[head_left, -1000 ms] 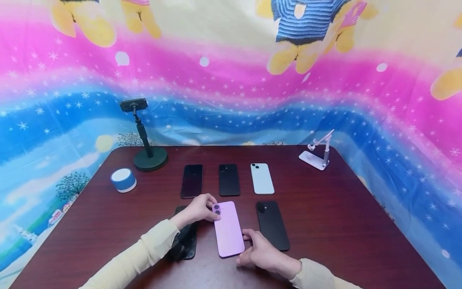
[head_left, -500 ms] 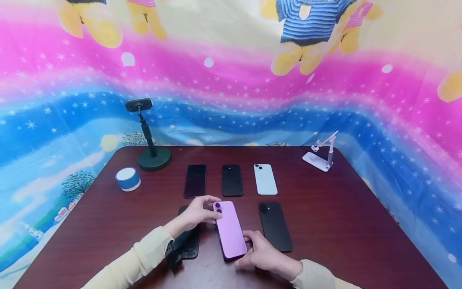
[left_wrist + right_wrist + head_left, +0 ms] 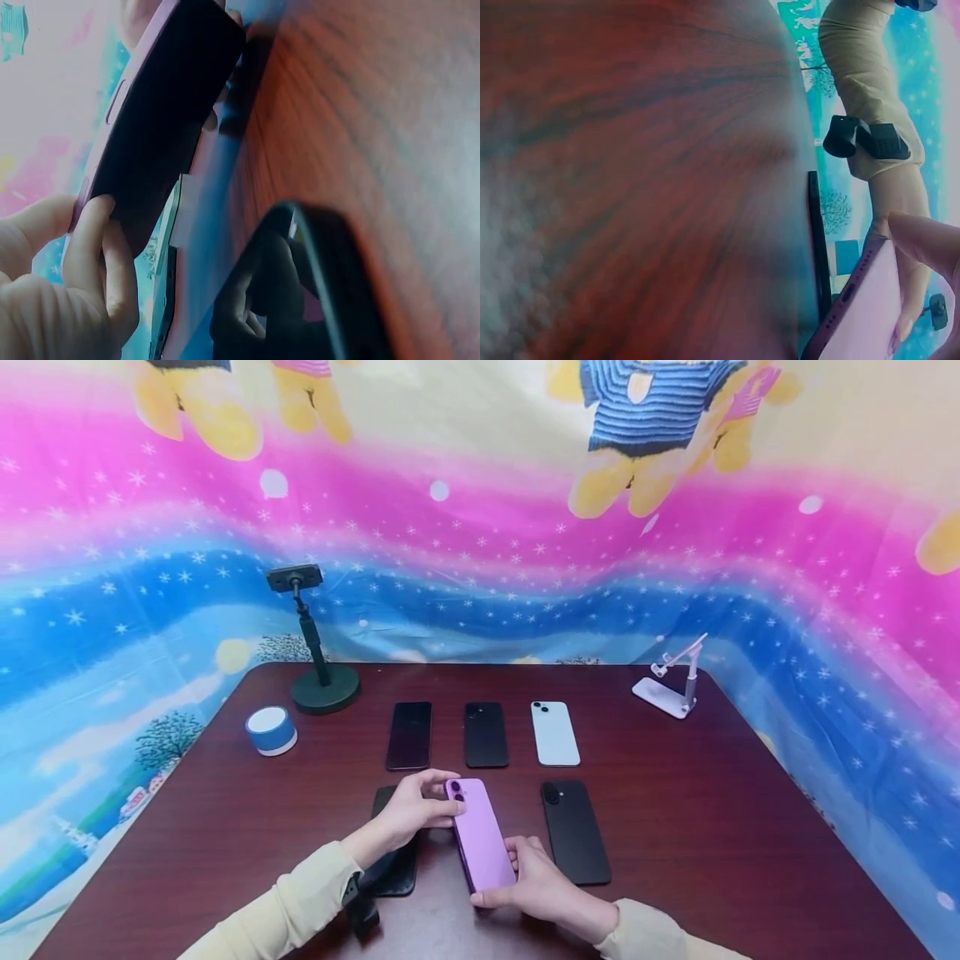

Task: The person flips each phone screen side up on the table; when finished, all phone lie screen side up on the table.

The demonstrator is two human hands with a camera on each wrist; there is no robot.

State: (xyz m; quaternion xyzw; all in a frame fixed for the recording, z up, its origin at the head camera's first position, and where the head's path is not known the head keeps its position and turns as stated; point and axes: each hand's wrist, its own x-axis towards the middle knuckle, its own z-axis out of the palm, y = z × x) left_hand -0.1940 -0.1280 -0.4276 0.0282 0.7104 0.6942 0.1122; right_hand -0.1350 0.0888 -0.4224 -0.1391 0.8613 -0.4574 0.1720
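A pink smartphone (image 3: 483, 839), back side up, is raised off the table between both hands. My left hand (image 3: 412, 806) pinches its upper left corner beside the camera lenses, thumb on the back and fingers beneath. My right hand (image 3: 536, 881) grips the lower right corner, its thumb over the bottom edge. In the left wrist view the dark screen of the pink phone (image 3: 161, 112) faces down toward the table. A black phone (image 3: 397, 868) lies partly hidden under my left wrist. To the right, another black phone (image 3: 576, 832) rests close to my right hand.
Behind lie a dark phone (image 3: 409, 735), a black phone (image 3: 486, 735) and a white phone (image 3: 556, 733) in a row. A dark green stand (image 3: 326, 687), a blue-and-white cylinder (image 3: 272, 732) and a white folding stand (image 3: 664, 696) stand farther out on the brown table (image 3: 697, 827).
The pink phone has been lifted and tilted, its left side edge now showing. My right hand has closed from beside it onto its lower corner. The head view has shifted slightly.
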